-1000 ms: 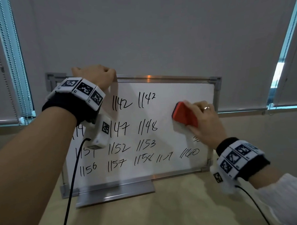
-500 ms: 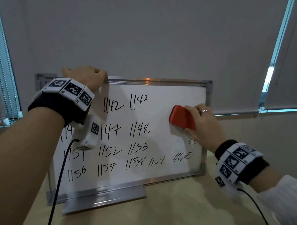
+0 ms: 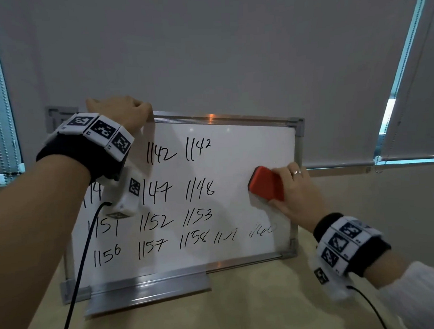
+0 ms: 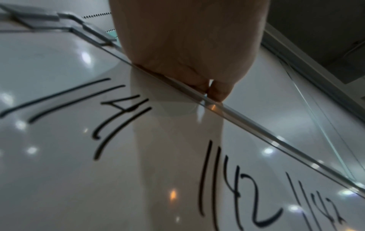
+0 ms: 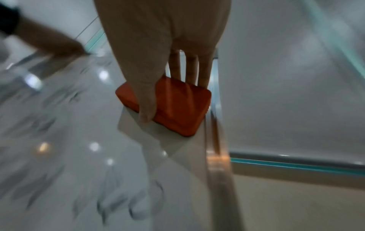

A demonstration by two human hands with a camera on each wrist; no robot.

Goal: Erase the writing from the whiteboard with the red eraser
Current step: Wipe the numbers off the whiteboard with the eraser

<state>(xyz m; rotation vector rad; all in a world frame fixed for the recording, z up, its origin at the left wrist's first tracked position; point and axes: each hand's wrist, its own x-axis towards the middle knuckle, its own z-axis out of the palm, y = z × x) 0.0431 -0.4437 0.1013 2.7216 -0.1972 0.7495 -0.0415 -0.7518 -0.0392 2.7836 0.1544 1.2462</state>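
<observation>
A metal-framed whiteboard (image 3: 235,148) stands upright on the tan table, with rows of black numbers over its left and middle parts. My right hand (image 3: 295,194) grips the red eraser (image 3: 265,183) (image 5: 177,106) and presses it flat on the board's right side, thumb on one edge and fingers on the other. Below it the last number of the bottom row (image 3: 262,230) is faint and smeared. My left hand (image 3: 124,111) (image 4: 187,46) holds the board's top rail near its left end, fingers curled over the edge.
Grey roller blinds (image 3: 206,53) hang right behind the board, with window frames at both sides. The board's metal foot (image 3: 147,295) juts forward onto the table (image 3: 242,307). Cables run from both wrist units.
The eraser has slid down and to the right along the board's right side. The small mark beside it is gone and the last bottom-row number has faded. My left hand kept its hold.
</observation>
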